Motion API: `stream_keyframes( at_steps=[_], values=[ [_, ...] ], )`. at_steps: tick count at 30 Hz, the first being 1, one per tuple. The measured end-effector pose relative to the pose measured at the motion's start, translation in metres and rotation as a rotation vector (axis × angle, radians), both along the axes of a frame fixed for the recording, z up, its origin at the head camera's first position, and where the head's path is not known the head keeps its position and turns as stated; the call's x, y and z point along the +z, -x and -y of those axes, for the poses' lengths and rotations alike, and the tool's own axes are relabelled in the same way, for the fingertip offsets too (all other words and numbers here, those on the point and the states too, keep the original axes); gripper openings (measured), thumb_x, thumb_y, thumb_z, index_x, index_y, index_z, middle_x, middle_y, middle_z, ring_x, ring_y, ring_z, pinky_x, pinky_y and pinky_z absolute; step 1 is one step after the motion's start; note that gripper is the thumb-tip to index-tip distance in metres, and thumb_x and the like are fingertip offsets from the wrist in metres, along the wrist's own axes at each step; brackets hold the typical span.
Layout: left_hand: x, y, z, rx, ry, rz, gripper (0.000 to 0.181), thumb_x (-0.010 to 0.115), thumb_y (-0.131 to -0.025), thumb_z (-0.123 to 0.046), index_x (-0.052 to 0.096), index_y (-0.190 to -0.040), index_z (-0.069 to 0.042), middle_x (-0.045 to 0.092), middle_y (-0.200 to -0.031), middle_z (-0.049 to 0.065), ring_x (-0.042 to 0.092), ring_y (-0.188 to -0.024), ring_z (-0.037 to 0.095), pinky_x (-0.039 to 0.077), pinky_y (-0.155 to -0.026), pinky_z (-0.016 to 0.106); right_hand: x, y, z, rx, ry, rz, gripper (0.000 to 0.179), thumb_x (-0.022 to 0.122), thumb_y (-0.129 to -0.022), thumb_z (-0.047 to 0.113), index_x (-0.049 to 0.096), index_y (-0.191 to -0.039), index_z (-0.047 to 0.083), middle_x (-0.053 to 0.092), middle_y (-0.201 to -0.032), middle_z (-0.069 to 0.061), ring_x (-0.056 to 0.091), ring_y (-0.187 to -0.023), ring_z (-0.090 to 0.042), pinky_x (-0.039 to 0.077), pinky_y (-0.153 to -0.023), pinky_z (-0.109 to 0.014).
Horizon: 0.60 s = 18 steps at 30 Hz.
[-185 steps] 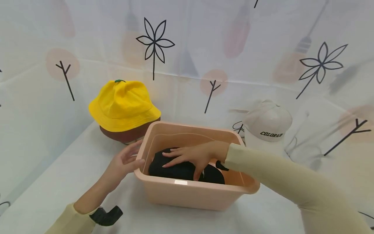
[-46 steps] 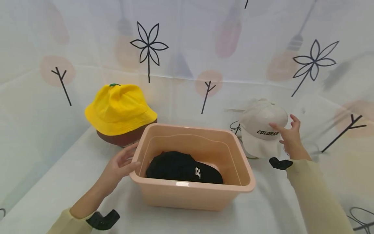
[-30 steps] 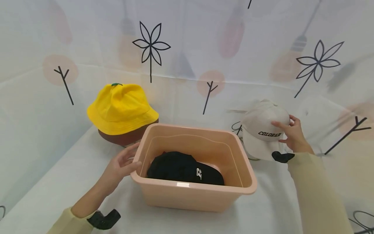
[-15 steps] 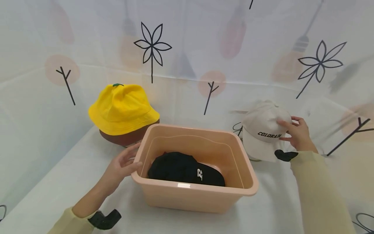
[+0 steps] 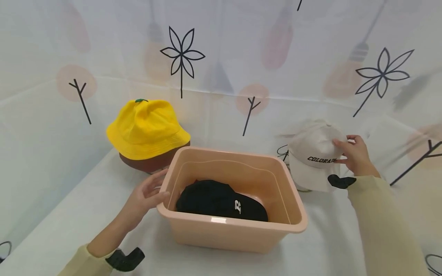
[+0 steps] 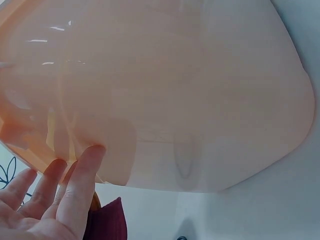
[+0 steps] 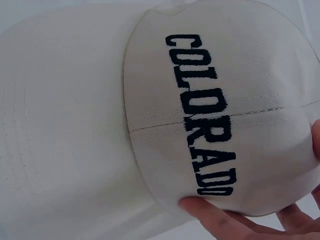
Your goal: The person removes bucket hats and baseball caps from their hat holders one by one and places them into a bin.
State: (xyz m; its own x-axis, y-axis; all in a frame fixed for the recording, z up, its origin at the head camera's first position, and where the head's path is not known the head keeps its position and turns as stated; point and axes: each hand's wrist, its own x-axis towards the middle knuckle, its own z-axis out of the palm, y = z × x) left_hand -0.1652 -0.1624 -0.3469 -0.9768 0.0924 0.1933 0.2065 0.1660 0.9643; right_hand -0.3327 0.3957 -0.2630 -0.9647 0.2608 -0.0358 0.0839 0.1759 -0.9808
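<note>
In the head view, a peach plastic bin (image 5: 221,234) stands mid-table with a black baseball cap (image 5: 207,197) inside, its brim pointing right. My left hand (image 5: 145,195) rests against the bin's left side, thumb at the rim and fingers along the outer wall. In the left wrist view those fairly straight fingers (image 6: 82,192) touch the wall. At the back right is an off-white baseball cap (image 5: 317,143) with dark COLORADO lettering, legible in the right wrist view. My right hand (image 5: 357,155) grips the side of its crown; some fingers are hidden behind it.
A yellow bucket hat (image 5: 146,128) with a green tip sits behind the bin on the left, over a brown rounded thing (image 5: 148,164). A white cloth printed with plants (image 5: 221,69) hangs behind the table (image 5: 69,214).
Several seconds ago my right hand was on the black cap in the bin. It moved right to the off-white cap and closed on its side. My left hand stayed at the bin.
</note>
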Motion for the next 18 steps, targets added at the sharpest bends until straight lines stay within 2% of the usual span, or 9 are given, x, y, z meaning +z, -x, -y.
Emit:
stream_keyframes(
  at_steps=[7, 13, 18],
  values=[
    [-0.002, 0.0, 0.0, -0.003, 0.006, 0.015, 0.062, 0.065, -0.086, -0.023, 0.038, -0.141, -0.021, 0.045, -0.136, 0.012, 0.051, -0.115, 0.035, 0.049, -0.084, 0.047, 0.004, -0.001, 0.0, -0.008, -0.045, -0.006, 0.071, 0.063, -0.085, 0.039, 0.019, -0.136, 0.016, 0.002, -0.15, -0.022, 0.016, -0.133, -0.042, 0.029, -0.094, -0.065],
    [0.0, 0.0, 0.0, -0.001, 0.01, 0.011, 0.062, 0.065, -0.086, -0.023, 0.037, -0.142, -0.02, 0.044, -0.136, 0.013, 0.05, -0.115, 0.036, 0.049, -0.084, 0.048, 0.014, -0.003, -0.006, -0.001, -0.115, -0.03, 0.05, 0.061, -0.086, 0.04, 0.03, -0.121, 0.022, 0.007, -0.145, -0.026, 0.02, -0.129, -0.044, 0.033, -0.09, -0.065],
    [0.001, -0.001, 0.0, 0.011, 0.018, 0.01, 0.062, 0.065, -0.086, -0.023, 0.037, -0.142, -0.02, 0.044, -0.136, 0.013, 0.051, -0.115, 0.037, 0.049, -0.084, 0.048, 0.02, -0.004, -0.004, 0.025, -0.065, -0.022, 0.032, 0.058, -0.088, 0.038, 0.033, -0.106, 0.029, 0.004, -0.146, -0.023, 0.016, -0.131, -0.043, 0.028, -0.092, -0.066]
  ],
)
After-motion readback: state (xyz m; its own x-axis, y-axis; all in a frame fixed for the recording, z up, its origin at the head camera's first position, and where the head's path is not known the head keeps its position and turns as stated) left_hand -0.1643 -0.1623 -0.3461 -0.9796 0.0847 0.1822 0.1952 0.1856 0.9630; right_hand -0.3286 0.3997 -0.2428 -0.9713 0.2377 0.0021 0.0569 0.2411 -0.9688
